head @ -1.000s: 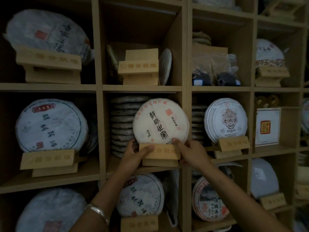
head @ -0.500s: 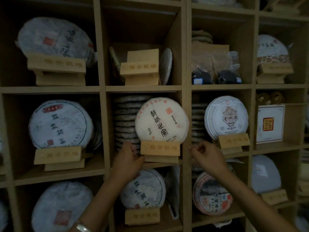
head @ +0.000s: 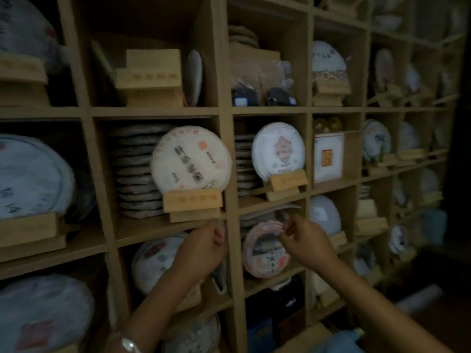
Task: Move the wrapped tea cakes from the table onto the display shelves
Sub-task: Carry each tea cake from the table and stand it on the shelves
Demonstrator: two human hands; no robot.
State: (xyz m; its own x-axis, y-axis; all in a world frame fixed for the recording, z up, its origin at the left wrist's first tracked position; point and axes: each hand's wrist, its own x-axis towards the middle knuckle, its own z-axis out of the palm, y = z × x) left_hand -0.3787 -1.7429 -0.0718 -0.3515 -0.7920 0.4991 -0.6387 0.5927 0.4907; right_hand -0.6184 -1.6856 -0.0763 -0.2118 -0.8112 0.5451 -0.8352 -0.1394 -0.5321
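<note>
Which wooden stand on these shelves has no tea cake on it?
The wooden stand in the upper compartment, directly above the freshly placed tea cake. It stands bare, while the other stands each hold a wrapped cake.

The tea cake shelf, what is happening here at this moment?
A person stands before a wooden display shelf full of wrapped tea cakes. One wrapped tea cake stands upright on a wooden stand in the middle compartment, beside a stack of cakes. Neither hand holds it: the left hand and the right hand hover just below that compartment, fingers loosely curled, with no grip on anything. The picture is blurred, so finer detail is unclear.
</note>
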